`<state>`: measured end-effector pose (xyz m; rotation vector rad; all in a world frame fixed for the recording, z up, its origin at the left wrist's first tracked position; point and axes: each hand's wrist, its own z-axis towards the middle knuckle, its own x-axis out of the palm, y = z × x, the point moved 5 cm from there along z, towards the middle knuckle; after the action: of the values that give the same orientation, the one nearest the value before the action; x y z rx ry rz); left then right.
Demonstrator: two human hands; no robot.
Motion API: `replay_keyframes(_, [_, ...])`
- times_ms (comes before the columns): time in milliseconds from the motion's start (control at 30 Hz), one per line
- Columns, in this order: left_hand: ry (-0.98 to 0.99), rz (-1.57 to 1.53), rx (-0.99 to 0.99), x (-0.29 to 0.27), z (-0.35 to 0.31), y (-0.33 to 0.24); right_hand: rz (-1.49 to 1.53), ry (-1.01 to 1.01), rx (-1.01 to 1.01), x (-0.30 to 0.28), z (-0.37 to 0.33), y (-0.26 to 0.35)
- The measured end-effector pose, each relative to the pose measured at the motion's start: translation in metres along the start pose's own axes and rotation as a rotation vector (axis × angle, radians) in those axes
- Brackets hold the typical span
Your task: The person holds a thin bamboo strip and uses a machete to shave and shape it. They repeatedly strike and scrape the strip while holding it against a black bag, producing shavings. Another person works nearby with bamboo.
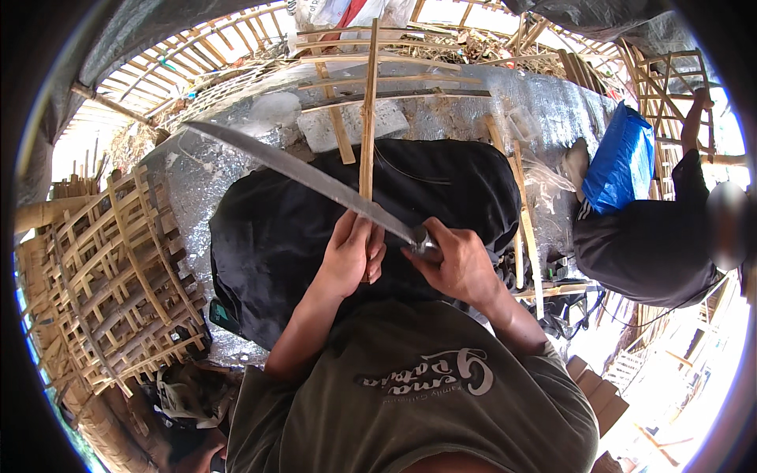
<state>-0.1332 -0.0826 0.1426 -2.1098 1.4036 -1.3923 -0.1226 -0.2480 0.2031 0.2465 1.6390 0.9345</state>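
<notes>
A long, narrow bamboo strip [368,110] points away from me, its near end in my left hand [355,254], whose fingers are wrapped round it. My right hand [460,262] grips a machete [296,167] by the handle. Its long grey blade slants up to the left and crosses over the strip just beyond my left fingers. Whether the edge touches the strip, I cannot tell. Both hands are above my lap, which dark cloth [272,213] covers.
Several loose bamboo strips [394,81] lie across the grey ground ahead, by a pale flat block [359,126]. Woven bamboo lattice panels [118,268] stand at the left. On the right, a person in dark clothes [639,244] sits beside a blue bag [623,162].
</notes>
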Motion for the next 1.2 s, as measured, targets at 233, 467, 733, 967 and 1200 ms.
replay_keyframes(233, [0.119,0.115,0.022,0.004,-0.007,-0.007,-0.129,0.071,-0.041,-0.003,0.02,-0.014])
replay_keyframes(467, [0.166,0.109,-0.051,0.002,-0.013,-0.019,-0.288,0.096,-0.059,-0.006,0.036,-0.014])
replay_keyframes(733, [0.247,0.001,-0.196,0.015,-0.03,-0.015,-0.357,-0.06,0.023,-0.04,0.069,-0.056])
replay_keyframes(967, [0.268,0.102,-0.181,0.014,-0.03,-0.025,-0.4,-0.015,-0.081,-0.036,0.067,-0.037])
replay_keyframes(1200, [0.202,0.135,-0.174,0.009,-0.037,-0.027,-0.505,-0.068,0.122,-0.066,0.088,-0.073])
